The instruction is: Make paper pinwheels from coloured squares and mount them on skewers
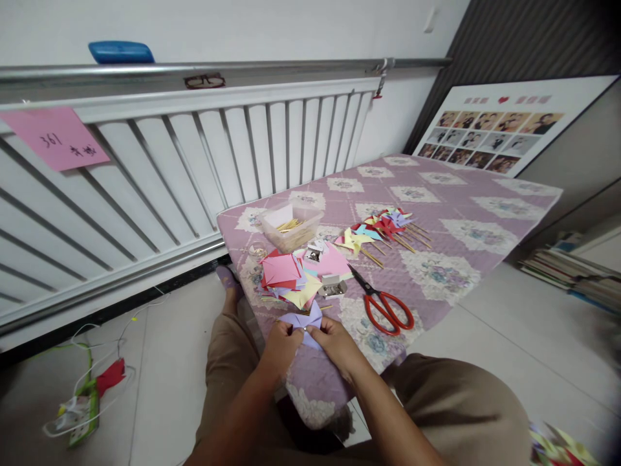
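A lilac paper pinwheel lies at the near corner of the quilt-covered table. My left hand pinches its left side and my right hand pinches its right side, the fingertips meeting at the centre. Just beyond it lies a pile of coloured paper squares, pink, red and yellow. Red-handled scissors lie to the right of my right hand.
A clear plastic box of wooden sticks stands behind the papers. Finished pinwheels on sticks lie mid-table. A white radiator runs along the wall. Cables and a power strip lie on the floor at left. Books are stacked at right.
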`<state>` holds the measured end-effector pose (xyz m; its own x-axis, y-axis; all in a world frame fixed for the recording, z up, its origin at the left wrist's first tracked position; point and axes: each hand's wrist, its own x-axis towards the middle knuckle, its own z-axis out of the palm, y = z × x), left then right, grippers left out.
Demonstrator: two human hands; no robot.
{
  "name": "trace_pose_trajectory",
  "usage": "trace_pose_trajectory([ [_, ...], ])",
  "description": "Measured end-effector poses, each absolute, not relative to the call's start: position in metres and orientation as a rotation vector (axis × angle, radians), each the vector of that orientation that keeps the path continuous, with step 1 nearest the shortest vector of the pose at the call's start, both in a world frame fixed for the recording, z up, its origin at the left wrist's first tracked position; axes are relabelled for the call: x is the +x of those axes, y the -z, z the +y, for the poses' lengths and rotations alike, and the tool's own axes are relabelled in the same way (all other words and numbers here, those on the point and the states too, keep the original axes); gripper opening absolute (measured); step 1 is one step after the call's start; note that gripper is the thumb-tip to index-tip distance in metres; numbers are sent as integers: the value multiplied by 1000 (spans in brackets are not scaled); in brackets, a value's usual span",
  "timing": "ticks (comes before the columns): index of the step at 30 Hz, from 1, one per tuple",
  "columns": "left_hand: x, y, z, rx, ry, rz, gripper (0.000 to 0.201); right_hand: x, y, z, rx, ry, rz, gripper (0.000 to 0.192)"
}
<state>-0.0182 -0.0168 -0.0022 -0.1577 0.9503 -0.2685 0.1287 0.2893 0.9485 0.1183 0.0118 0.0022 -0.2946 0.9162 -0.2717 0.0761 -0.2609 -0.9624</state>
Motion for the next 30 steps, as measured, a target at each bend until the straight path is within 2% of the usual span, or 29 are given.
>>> trace_pose_trajectory([
  [15, -19, 3, -15, 946, -1008, 1442, 16, 118, -7, 12, -1235, -1677, -1275, 20],
  [21, -20, 0, -14, 910, -1042, 1398, 19, 121, -8, 11, -1213, -1735, -1211, 28],
  [26, -21, 3, -15, 879, -1059, 1419, 14, 118, -10, 12, -1190, -1741, -1156, 21],
  [30, -19, 1, -17, 820, -1090, 1395, 13, 119, -9, 11, -1145, -1757, -1058, 22],
])
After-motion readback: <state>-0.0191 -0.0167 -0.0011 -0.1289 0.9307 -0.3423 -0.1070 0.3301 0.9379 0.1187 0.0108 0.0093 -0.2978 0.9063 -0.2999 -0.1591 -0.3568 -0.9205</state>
